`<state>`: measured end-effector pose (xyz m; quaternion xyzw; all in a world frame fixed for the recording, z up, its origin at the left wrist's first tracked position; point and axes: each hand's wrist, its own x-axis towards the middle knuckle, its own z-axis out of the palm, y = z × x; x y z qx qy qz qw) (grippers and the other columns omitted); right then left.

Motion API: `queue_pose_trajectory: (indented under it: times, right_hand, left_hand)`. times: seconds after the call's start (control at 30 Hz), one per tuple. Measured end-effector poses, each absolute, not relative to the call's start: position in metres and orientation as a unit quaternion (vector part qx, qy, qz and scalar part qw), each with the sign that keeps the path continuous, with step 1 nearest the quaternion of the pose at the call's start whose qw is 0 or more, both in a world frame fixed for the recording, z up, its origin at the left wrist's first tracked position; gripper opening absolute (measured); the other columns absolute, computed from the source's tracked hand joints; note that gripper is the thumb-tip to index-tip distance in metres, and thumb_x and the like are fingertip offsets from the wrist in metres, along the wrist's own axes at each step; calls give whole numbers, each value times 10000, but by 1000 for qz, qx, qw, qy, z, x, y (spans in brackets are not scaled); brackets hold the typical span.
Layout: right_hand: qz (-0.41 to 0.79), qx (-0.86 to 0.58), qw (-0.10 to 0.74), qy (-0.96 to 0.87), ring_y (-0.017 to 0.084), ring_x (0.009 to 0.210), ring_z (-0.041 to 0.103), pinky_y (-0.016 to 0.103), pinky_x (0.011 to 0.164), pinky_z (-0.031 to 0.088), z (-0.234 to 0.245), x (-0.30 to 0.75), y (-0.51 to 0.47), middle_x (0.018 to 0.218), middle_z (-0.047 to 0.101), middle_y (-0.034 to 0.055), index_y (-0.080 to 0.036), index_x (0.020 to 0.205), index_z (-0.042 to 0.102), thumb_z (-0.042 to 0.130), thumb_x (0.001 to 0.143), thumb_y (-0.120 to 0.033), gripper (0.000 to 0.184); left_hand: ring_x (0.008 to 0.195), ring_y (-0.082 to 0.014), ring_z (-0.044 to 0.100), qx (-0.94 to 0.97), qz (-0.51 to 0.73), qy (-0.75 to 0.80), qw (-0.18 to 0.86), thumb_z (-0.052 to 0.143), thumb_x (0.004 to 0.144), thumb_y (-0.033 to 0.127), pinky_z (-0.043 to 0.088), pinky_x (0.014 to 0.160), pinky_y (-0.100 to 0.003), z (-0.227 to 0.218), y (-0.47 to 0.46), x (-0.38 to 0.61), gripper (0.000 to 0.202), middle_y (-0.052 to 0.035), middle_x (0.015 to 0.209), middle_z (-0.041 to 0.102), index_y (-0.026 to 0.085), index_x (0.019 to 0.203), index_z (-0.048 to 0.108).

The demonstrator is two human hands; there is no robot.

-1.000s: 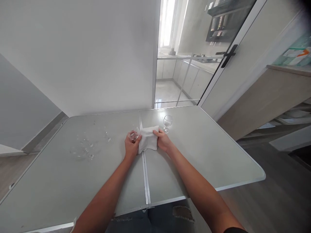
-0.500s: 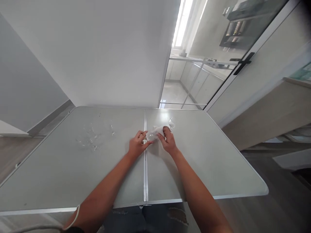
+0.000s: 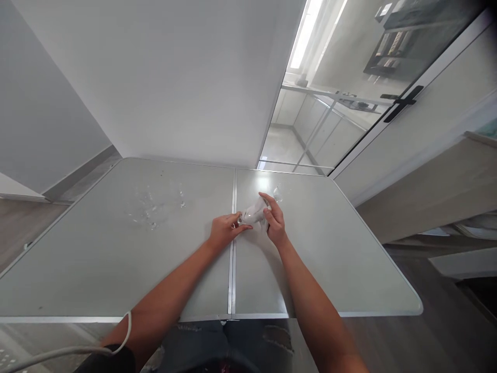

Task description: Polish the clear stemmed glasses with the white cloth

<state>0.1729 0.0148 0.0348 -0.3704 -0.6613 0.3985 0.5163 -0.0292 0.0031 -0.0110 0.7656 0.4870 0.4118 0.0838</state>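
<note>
Over the table's centre seam, my left hand (image 3: 225,227) pinches one end of a small clear glass (image 3: 246,214), fingers closed round it. At the other end, my right hand (image 3: 276,223) presses a thin white tissue (image 3: 261,209) against the glass, its fingers bent over the tissue. The glass lies tilted between both hands, and its exact shape is partly hidden by fingers and tissue. Just beyond my right hand, another clear piece of glassware (image 3: 277,192) rests on the table.
Several transparent glass pieces (image 3: 149,210) are grouped on the left half of the pale table (image 3: 116,269), with another clear piece (image 3: 181,197) beside them. A white wall (image 3: 174,83) meets the far edge. A glass door with a black handle (image 3: 404,103) stands beyond, right.
My right hand has shifted slightly right and opened its grip a little around the tissue and glass. My left hand stays at the glass's end. The view has tilted slightly.
</note>
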Motion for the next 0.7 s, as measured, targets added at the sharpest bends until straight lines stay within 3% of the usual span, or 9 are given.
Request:
queue_pose_trajectory:
  times: [0.13,0.23,0.33,0.43,0.53,0.63,0.7]
  right_hand:
    - [306,-352,530,-708,264,968,621,435,901,498,31,176,14,1056,658,85,-236,1394,559,400,1017,-512,493]
    - [267,-337,446,-785,236,784,591,438,865,499,34,179,14,792,614,38,-222,1488,476,388,1031,-488,535]
    - [267,-356,373,-814,218,706,541,422,818,495,40,181,16,721,574,15,-234,1512,454,388,1041,-471,531]
    - [305,-374,344,-805,216,728,545,419,838,485,46,181,19,749,588,17,-254,1446,535,379,1044,-485,489]
    - [341,-371,412,-759,242,902,599,420,909,471,48,182,21,956,658,64,-231,1296,644,343,1045,-513,483]
    - [334,-375,497,-708,265,1052,598,417,939,467,48,184,19,1200,636,99,-217,1294,631,247,1050,-542,559]
    - [309,-373,485,-728,261,1016,603,422,945,468,48,185,18,1156,644,93,-225,1363,587,277,1033,-587,580]
  left_hand:
    - [545,-127,562,761,437,475,70,647,851,664,380,575,-255,-14,1,-25,496,5,626,664,192,980,730]
    - [525,-126,549,747,455,485,21,681,828,656,377,588,-268,-16,1,-25,504,1,623,676,189,1008,734]
    - [515,-127,538,738,456,497,-7,705,799,667,362,591,-279,-18,3,-27,512,-1,626,688,198,1002,741]
    - [523,-127,535,742,441,504,17,679,808,686,348,586,-274,-19,5,-29,508,4,627,686,214,986,743]
    - [536,-127,546,751,436,494,41,657,820,695,347,582,-266,-18,6,-28,513,7,622,676,218,990,740]
    - [523,-128,551,760,447,471,22,665,818,689,352,575,-268,-18,6,-27,525,10,597,661,203,1005,735]
    - [507,-128,553,761,460,457,0,674,824,670,356,564,-270,-19,5,-26,516,12,585,659,190,1005,729]
